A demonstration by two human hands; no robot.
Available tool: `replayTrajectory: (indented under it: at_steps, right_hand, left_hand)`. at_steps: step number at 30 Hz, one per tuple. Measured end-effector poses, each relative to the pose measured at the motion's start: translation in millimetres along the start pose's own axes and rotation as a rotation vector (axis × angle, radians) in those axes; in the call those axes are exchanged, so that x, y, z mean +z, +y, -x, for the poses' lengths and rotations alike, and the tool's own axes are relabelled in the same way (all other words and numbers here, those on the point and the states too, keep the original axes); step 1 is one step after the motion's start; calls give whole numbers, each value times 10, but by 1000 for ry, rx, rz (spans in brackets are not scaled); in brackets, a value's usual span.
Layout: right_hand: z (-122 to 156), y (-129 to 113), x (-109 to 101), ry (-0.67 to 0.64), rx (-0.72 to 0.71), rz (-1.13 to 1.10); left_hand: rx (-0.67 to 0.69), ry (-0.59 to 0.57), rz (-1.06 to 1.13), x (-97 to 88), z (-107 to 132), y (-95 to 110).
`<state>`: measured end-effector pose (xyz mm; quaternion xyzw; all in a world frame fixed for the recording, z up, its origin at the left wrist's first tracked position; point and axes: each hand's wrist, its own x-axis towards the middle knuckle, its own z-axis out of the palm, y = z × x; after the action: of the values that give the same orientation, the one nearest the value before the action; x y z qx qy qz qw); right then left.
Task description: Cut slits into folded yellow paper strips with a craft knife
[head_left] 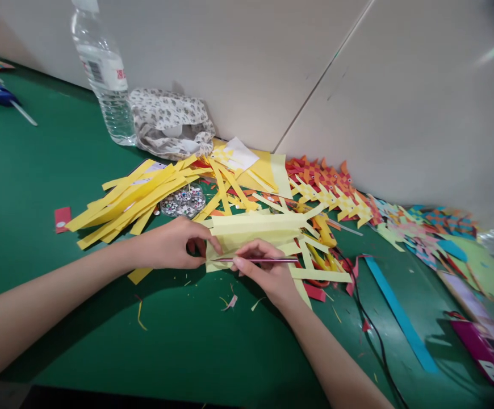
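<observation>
My left hand point(174, 244) pinches the left edge of a folded pale yellow paper sheet point(255, 230) lying on the green table point(59, 187). My right hand point(268, 270) is closed round a thin pink pencil point(264, 260) laid flat across the sheet's lower edge, its tip pointing left toward my left fingers. Yellow paper strips point(132, 199) fan out just behind my left hand, next to a small pile of googly eyes point(184, 201).
A clear water bottle point(104, 68) and a patterned cloth pouch point(170, 122) stand by the wall. Woven paper fish point(332, 190) in orange, yellow and other colours line the wall rightward. A blue strip point(400, 315), a black cable point(372, 329) and a purple object point(481, 346) lie at right.
</observation>
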<state>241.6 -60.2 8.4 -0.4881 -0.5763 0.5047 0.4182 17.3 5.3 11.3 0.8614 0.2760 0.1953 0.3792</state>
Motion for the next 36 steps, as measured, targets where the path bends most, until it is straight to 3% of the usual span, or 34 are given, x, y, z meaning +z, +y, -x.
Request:
replayTrajectory:
  at_steps: [10, 36]
  right_hand:
    - [-6, 9, 32, 72, 24, 78]
    - [-16, 29, 15, 47, 55, 80]
  left_hand:
    - [-45, -13, 57, 11, 0, -26]
    - [-35, -19, 80, 34, 17, -57]
